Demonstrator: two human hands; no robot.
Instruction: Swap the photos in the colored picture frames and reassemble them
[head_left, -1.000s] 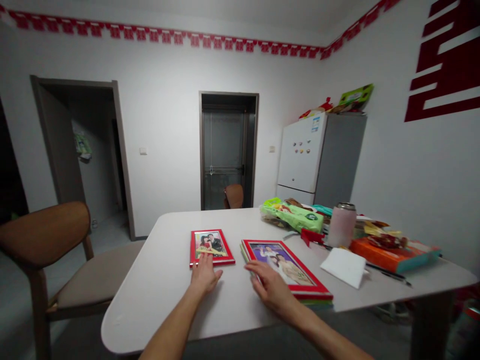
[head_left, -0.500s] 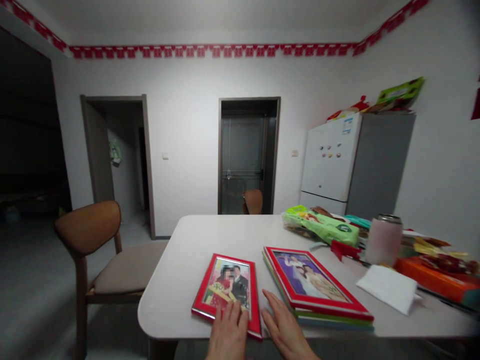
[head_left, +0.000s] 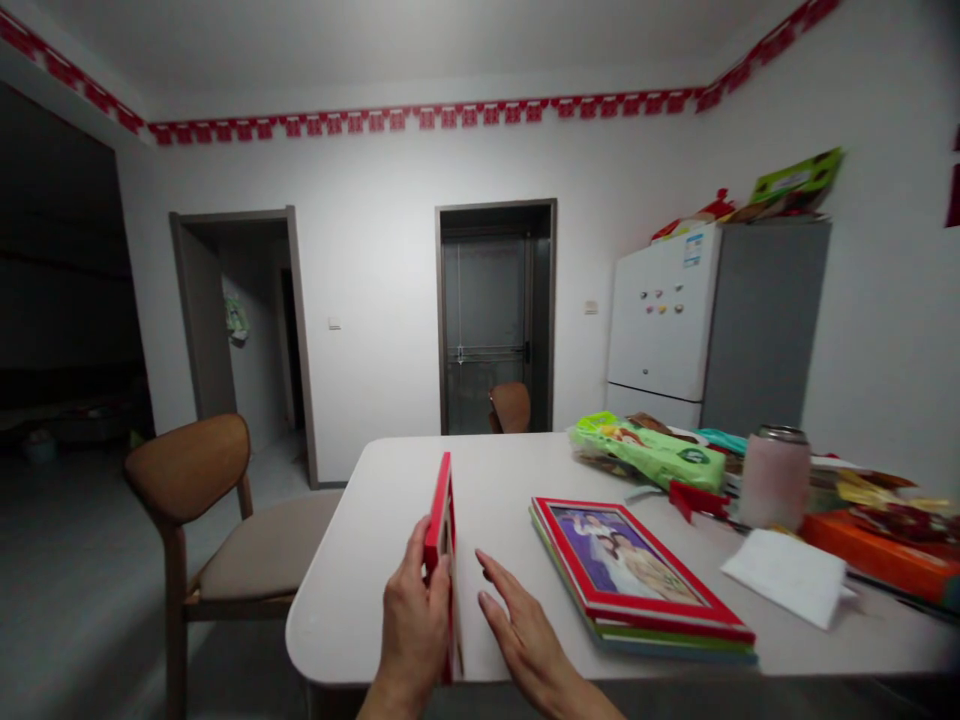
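The left hand clasps 1 upright red photo frame; the right hand, half open, is empty, and the photo-frame stack lies to its right.

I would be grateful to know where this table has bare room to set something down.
The white table is bare at its far end, between the held red frame and the green packet, and along its left edge beside the left hand. The right side is crowded with stacked frames, white paper, a pink tumbler and an orange box.
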